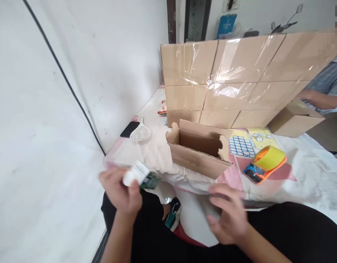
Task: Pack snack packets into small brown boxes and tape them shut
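Observation:
My left hand [119, 191] grips a small bottle [142, 176] with a white cap and a dark green label, held low at the near edge of the table. My right hand [229, 215] hovers over my lap with fingers spread and nothing in it, blurred by motion. Just beyond both hands an open brown cardboard box [197, 148] sits on the pink and white cloth, its flaps up and its inside empty as far as I can see.
A yellow and orange tape dispenser [265, 163] lies right of the box, beside sticker sheets [241, 146]. A wall of taped cartons [234, 76] stands behind. A white strainer [141, 133] and a dark phone [129, 128] lie left. Another person's arm [318, 98] rests on a carton [295, 120] at far right.

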{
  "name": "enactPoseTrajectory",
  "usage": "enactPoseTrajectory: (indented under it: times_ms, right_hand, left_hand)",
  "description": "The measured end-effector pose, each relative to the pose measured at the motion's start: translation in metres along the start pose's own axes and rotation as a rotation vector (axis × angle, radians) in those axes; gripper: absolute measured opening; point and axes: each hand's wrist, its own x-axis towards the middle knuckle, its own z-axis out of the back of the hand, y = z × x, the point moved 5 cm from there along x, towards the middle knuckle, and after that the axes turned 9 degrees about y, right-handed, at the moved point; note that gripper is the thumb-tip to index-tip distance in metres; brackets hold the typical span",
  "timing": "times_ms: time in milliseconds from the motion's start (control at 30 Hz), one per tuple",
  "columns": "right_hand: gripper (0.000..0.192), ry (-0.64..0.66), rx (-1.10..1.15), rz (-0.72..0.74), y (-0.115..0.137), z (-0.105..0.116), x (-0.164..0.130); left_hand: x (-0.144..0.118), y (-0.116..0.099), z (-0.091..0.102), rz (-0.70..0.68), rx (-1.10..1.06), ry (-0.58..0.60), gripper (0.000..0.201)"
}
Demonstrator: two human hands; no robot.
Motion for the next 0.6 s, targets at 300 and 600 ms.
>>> enactPoseTrajectory:
  times_ms: [300, 600]
  right_hand:
    - [0.066, 0.461, 0.917, -0.737, -0.036, -0.17, -0.044]
    - [0.077, 0.412, 0.732, -0.65, -0.033, -0.128, -0.021]
  left_hand:
    - [-0.104, -0.018, -0.109, 0.288, -0.384, 0.686, 0.012]
    - [-0.098, 0.003, -0.089, 0.515, -0.472, 0.65, 0.031]
